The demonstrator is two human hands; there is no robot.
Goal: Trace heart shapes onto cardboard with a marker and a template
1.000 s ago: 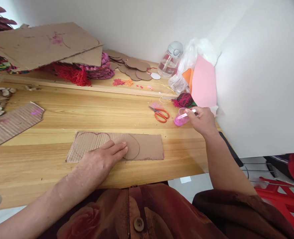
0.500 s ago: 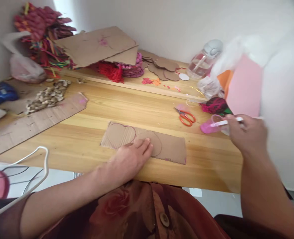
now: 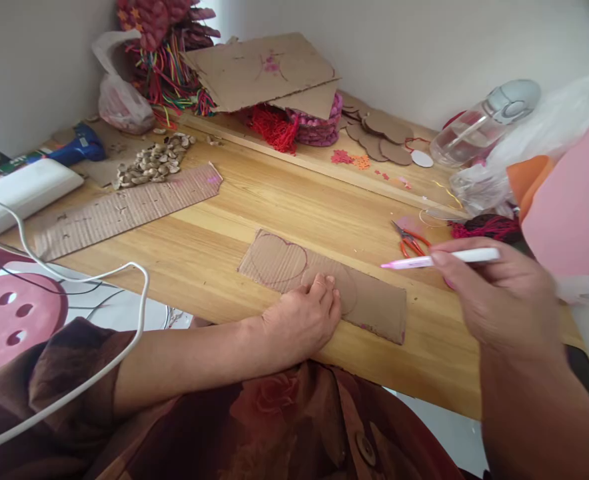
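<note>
A rectangular strip of cardboard [image 3: 379,300] lies on the wooden table, with a heart outline drawn at its left end. My left hand [image 3: 304,317] presses down on the strip's middle, fingers curled and close together. Under those fingers shows a rounded edge; whether it is a drawn line or a separate cutout I cannot tell. My right hand [image 3: 504,293] grips a white marker [image 3: 467,256] with a pink tip, held above the table to the right of the strip, tip pointing left. Orange-handled scissors [image 3: 410,240] lie just beyond the marker, partly hidden by it.
At the left are a longer cardboard strip [image 3: 139,207], a pile of shells [image 3: 154,160], a blue glue gun [image 3: 82,143] and a white cable [image 3: 142,293]. Along the back stand stacked cardboard [image 3: 254,73], round cutouts [image 3: 394,150] and a water bottle [image 3: 469,133]. Pink sheet [image 3: 569,207] at right.
My right hand has drawn the marker away from the pink cup, which is now mostly hidden behind it. My left hand stays on the cardboard, its fingers more curled. The view has swung left.
</note>
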